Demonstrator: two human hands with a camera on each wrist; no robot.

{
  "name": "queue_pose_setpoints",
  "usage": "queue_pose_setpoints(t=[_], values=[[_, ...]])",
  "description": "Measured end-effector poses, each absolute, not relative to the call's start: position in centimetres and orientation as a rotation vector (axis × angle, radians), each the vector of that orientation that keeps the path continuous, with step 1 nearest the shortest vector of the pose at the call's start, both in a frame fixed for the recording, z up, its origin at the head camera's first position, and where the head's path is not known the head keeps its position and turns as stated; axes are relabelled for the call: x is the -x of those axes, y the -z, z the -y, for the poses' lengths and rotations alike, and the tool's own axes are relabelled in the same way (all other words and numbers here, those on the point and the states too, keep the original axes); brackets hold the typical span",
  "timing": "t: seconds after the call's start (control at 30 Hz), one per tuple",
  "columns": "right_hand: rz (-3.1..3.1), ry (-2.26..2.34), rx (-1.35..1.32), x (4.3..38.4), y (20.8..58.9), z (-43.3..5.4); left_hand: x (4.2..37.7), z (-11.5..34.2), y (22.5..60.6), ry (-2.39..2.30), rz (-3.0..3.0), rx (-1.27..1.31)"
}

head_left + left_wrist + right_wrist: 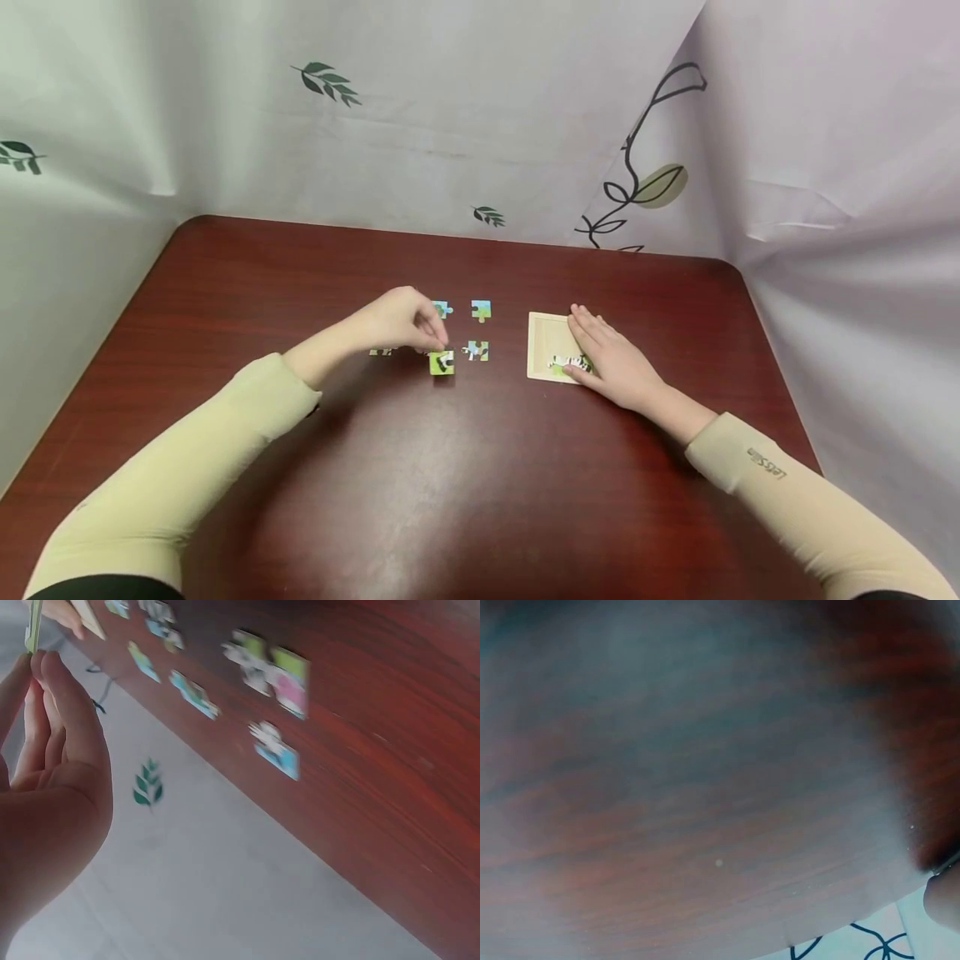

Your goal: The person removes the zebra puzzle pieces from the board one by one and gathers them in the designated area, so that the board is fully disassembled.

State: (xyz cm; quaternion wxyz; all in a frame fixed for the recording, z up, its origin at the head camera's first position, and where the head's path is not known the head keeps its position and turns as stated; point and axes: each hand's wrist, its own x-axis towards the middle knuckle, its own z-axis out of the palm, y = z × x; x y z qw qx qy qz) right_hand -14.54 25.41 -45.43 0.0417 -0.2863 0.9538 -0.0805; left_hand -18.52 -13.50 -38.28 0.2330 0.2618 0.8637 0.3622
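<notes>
In the head view, my left hand [405,320] pinches a jigsaw puzzle piece [442,364], green with black and white, between thumb and fingertips. The left wrist view shows the same jigsaw puzzle piece [33,626] edge-on above the fingertips. My right hand [617,364] lies over the right side of a shallow wooden puzzle tray [543,329], its fingers extended and thumb across the near part. Green, white and black puzzle pieces [558,367] sit in the tray's near part, partly covered by that hand. The right wrist view has mostly blurred tabletop and a bit of finger.
Loose pieces lie between the left hand and the tray, among them a blue-green piece [481,309] and a white-blue piece [477,350]. More loose pieces, including a pink-green piece [291,684], lie near the left hand. White patterned cloth [450,125] hangs behind the brown table [420,467].
</notes>
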Motion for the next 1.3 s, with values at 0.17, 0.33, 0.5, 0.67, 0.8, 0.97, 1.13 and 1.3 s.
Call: queue_pose_setpoints(t=[0.17, 0.33, 0.5, 0.67, 0.8, 0.97, 1.13, 1.3], values=[[-2.914, 0.251, 0.887, 14.6, 45.4, -25.3, 18.1, 16.2, 38.5, -0.973, -2.372, -0.641], [-2.923, 0.230, 0.887, 14.6, 45.3, -25.4, 17.5, 18.4, 39.0, -0.995, -2.301, -0.595], [-2.927, 0.230, 0.903, 14.6, 45.5, -25.5, 16.5, 20.1, 39.7, -1.018, -2.228, -0.556], [-2.927, 0.226, 0.907, 14.7, 45.6, -25.6, 16.0, 21.1, 40.4, -1.038, -2.213, -0.531], [-2.923, 0.227, 0.901, 14.8, 45.6, -25.6, 15.8, 21.3, 41.0, -1.030, -2.235, -0.534], [-2.922, 0.230, 0.906, 14.8, 45.6, -25.5, 15.5, 21.1, 41.6, -0.942, -2.328, -0.629], [-2.922, 0.231, 0.903, 14.8, 45.5, -25.5, 15.4, 20.8, 41.8, -0.880, -2.384, -0.688], [-2.923, 0.235, 0.903, 14.7, 45.5, -25.5, 15.4, 20.8, 41.8, -0.866, -2.412, -0.697]])
